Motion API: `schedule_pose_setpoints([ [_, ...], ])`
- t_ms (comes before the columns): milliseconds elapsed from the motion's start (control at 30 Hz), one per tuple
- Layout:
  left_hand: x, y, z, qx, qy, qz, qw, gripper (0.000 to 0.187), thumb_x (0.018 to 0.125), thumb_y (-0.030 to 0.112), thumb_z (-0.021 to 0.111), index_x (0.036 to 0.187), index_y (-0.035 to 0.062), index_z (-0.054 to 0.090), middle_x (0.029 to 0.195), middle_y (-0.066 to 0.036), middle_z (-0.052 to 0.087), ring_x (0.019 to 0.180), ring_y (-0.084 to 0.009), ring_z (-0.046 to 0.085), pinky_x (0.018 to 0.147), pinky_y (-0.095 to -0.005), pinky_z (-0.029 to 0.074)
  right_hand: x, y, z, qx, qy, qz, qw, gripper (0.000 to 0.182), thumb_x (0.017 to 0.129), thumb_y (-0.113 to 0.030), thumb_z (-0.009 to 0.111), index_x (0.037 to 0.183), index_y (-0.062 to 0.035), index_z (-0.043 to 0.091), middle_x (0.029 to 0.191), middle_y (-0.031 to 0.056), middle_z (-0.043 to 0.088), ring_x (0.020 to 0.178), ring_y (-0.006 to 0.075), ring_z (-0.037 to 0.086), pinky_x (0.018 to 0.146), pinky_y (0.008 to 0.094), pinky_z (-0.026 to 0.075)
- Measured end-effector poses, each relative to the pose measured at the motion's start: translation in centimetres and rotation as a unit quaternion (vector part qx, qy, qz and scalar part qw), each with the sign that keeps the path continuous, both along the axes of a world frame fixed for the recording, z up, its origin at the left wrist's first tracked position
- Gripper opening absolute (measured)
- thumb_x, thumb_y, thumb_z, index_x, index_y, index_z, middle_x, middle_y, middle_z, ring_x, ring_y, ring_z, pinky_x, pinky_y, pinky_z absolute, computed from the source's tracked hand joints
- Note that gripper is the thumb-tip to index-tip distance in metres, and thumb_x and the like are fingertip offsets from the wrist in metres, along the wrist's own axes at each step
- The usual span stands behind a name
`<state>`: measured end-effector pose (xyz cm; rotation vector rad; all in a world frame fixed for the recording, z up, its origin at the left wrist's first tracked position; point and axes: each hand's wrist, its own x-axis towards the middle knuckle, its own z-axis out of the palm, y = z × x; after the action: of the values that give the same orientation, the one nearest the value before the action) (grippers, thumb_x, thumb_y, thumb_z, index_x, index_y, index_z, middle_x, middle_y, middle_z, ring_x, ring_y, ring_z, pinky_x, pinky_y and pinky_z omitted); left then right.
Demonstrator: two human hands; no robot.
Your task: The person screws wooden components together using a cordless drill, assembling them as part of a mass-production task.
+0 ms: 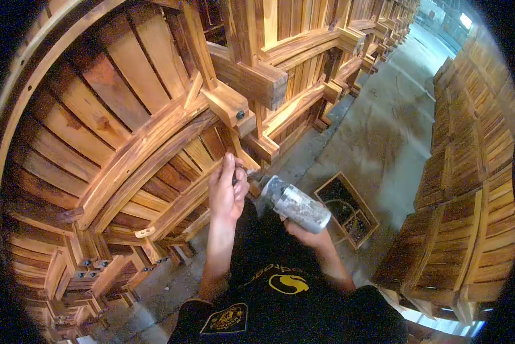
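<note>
My right hand (304,234) is wrapped around a power driver (300,207) with a worn grey, cylindrical body; most of its grip is hidden. The driver's front end points up and left, toward my left hand (230,186). The fingers of my left hand are curled closed near that tip, and whatever they pinch is too small to make out. Just beyond the hand stands a slatted wooden chair or bench frame (148,146) with curved rails. A dark bolt head (240,114) shows in one of its wooden blocks.
A shallow wooden box (374,226) holding small dark pieces lies on the concrete floor (392,109) at right. More wooden frames (309,54) run in a row into the distance. Stacked slatted wooden pieces (464,229) line the right side.
</note>
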<state>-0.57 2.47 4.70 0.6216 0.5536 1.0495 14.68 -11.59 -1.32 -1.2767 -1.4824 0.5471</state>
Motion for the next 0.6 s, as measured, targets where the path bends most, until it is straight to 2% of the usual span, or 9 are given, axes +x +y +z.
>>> schedule_pose_setpoints([
  [100, 0.4, -0.4, 0.8, -0.001, 0.005, 0.002, 1.000, 0.028, 0.094, 0.031, 0.048, 0.084, 0.0046, 0.052, 0.059, 0.001, 0.045, 0.039, -0.0022, 0.033, 0.033, -0.0160, 0.022, -0.2, -0.6, -0.7, -0.016, 0.046, 0.014, 0.999, 0.040, 0.058, -0.011, 0.070, 0.099, -0.0115, 0.065, 0.097, 0.0043, 0.066, 0.094, 0.0211, 0.060, 0.089, 0.0323, 0.040],
  [233, 0.0, -0.8, 0.7, 0.028, 0.019, -0.010, 0.999, 0.028, 0.094, 0.030, 0.048, 0.083, 0.0049, 0.052, 0.059, 0.001, 0.045, 0.039, -0.0018, 0.033, 0.033, -0.0158, 0.023, -0.1, -1.3, -0.8, -0.018, 0.020, 0.007, 1.000, 0.041, 0.059, -0.012, 0.072, 0.099, -0.0102, 0.065, 0.097, 0.0063, 0.065, 0.097, 0.0207, 0.059, 0.092, 0.0319, 0.037],
  [300, -0.7, -0.3, 0.9, 0.036, 0.047, -0.060, 0.996, 0.027, 0.094, 0.029, 0.048, 0.083, 0.0046, 0.052, 0.059, 0.001, 0.045, 0.039, -0.0019, 0.033, 0.033, -0.0154, 0.023, -0.1, -1.3, -1.9, 0.045, -0.040, -0.049, 0.997, 0.028, 0.067, -0.015, 0.066, 0.095, -0.0090, 0.066, 0.091, 0.0054, 0.066, 0.088, 0.0235, 0.062, 0.080, 0.0344, 0.046],
  [333, -1.0, -0.2, 1.0, 0.042, 0.057, -0.078, 0.995, 0.027, 0.094, 0.029, 0.049, 0.084, 0.0041, 0.053, 0.059, 0.001, 0.045, 0.038, -0.0021, 0.033, 0.033, -0.0154, 0.023, 0.0, -1.3, -2.5, 0.043, -0.037, -0.044, 0.997, 0.028, 0.067, -0.015, 0.066, 0.095, -0.0090, 0.066, 0.091, 0.0054, 0.066, 0.088, 0.0235, 0.062, 0.080, 0.0344, 0.046],
  [400, -1.3, 0.2, 1.1, 0.033, 0.067, -0.094, 0.993, 0.027, 0.093, 0.029, 0.050, 0.085, 0.0038, 0.053, 0.059, 0.001, 0.046, 0.038, -0.0021, 0.033, 0.033, -0.0155, 0.024, -0.1, -1.4, -2.8, 0.020, 0.016, -0.015, 1.000, 0.042, 0.064, -0.016, 0.073, 0.104, -0.0059, 0.062, 0.101, 0.0086, 0.064, 0.096, 0.0219, 0.060, 0.091, 0.0307, 0.039],
  [467, -1.6, 0.0, 1.1, 0.025, 0.080, -0.113, 0.990, 0.027, 0.093, 0.030, 0.050, 0.085, 0.0035, 0.053, 0.059, 0.001, 0.046, 0.038, -0.0022, 0.033, 0.033, -0.0155, 0.024, -0.5, -1.1, -1.9, 0.021, 0.039, -0.003, 0.999, 0.044, 0.063, -0.016, 0.073, 0.105, -0.0045, 0.062, 0.102, 0.0095, 0.064, 0.094, 0.0218, 0.061, 0.089, 0.0309, 0.042],
  [533, -1.0, -0.6, 1.0, -0.012, 0.085, -0.073, 0.994, 0.028, 0.092, 0.031, 0.051, 0.089, 0.0029, 0.054, 0.058, 0.001, 0.046, 0.038, -0.0025, 0.032, 0.033, -0.0156, 0.024, -1.1, -1.0, -1.2, 0.023, 0.063, 0.004, 0.998, 0.047, 0.062, -0.016, 0.073, 0.106, -0.0032, 0.061, 0.103, 0.0104, 0.064, 0.093, 0.0217, 0.062, 0.086, 0.0311, 0.044],
  [600, -0.7, -1.0, 0.6, -0.015, 0.069, -0.054, 0.996, 0.031, 0.092, 0.033, 0.052, 0.095, 0.0024, 0.055, 0.060, 0.001, 0.045, 0.038, -0.0028, 0.032, 0.033, -0.0160, 0.024, -1.5, -1.0, -1.1, 0.016, 0.032, -0.030, 0.999, 0.029, 0.067, -0.018, 0.068, 0.096, -0.0125, 0.066, 0.096, 0.0016, 0.066, 0.094, 0.0213, 0.060, 0.086, 0.0349, 0.037],
])
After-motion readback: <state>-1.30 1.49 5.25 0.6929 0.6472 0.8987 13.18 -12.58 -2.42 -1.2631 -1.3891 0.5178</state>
